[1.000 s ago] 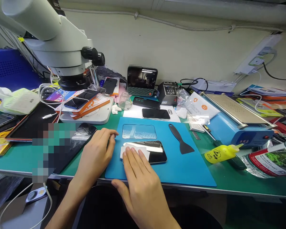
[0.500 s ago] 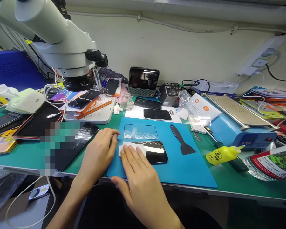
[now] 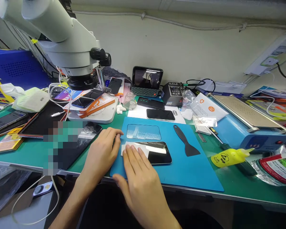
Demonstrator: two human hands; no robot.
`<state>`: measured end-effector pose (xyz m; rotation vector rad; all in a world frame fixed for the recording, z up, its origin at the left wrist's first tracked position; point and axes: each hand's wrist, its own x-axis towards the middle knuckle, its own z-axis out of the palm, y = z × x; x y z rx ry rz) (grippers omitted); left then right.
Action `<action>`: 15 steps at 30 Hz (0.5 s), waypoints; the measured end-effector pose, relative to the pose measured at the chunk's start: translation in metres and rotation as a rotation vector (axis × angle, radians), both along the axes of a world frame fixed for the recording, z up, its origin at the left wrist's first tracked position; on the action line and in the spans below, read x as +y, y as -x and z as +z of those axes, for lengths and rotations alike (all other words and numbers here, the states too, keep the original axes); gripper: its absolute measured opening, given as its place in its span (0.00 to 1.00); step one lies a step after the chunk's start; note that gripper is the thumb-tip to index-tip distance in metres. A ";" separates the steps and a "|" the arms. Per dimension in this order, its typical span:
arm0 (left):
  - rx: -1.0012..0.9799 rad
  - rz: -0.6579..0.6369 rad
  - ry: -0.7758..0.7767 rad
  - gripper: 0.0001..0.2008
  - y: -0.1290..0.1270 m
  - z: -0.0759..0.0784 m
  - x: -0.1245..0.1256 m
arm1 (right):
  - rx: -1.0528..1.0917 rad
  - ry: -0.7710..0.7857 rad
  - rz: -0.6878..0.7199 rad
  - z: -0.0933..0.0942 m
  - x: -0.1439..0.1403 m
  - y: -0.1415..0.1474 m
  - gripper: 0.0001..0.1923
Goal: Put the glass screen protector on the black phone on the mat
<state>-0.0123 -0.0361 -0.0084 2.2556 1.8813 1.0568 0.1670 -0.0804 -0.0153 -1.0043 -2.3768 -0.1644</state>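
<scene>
We see the right hand [image 3: 139, 181] laid flat, fingers stretched out and gripping nothing, pressing a white wipe [image 3: 133, 149] onto the left end of a black phone [image 3: 157, 152]. The phone lies face up, long side across, on the near left part of a blue mat [image 3: 181, 168]; its glass mirrors a strip of light. The left hand [image 3: 102, 154] rests at the mat's left edge, fingers loosely curled, tips touching the phone's left end beside the wipe; it grasps nothing we can make out.

Just behind the phone on the mat lies a clear glass sheet [image 3: 143, 132]. To the right of it, apart from the phone, sits a black plastic scraper [image 3: 186, 145]. Off the mat to the right, a yellow squeeze bottle [image 3: 230, 156] lies on its side on the green bench [image 3: 252, 187], in front of a blue machine with a metal plate [image 3: 243, 124].

Behind the mat, another dark phone [image 3: 160, 114] rests on white paper. A white microscope [image 3: 62, 41] looms over the left rear. A cracked phone [image 3: 85, 135] lies left of the left hand.
</scene>
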 end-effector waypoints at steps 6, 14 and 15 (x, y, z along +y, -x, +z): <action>-0.017 0.004 -0.008 0.09 0.000 -0.001 0.000 | -0.016 -0.061 0.065 -0.001 -0.018 -0.020 0.27; -0.006 0.009 -0.003 0.09 0.000 0.000 0.000 | 0.003 0.020 -0.044 0.005 0.009 -0.008 0.28; -0.007 0.010 -0.001 0.09 0.000 0.000 0.000 | 0.007 -0.003 -0.037 0.004 0.003 -0.013 0.27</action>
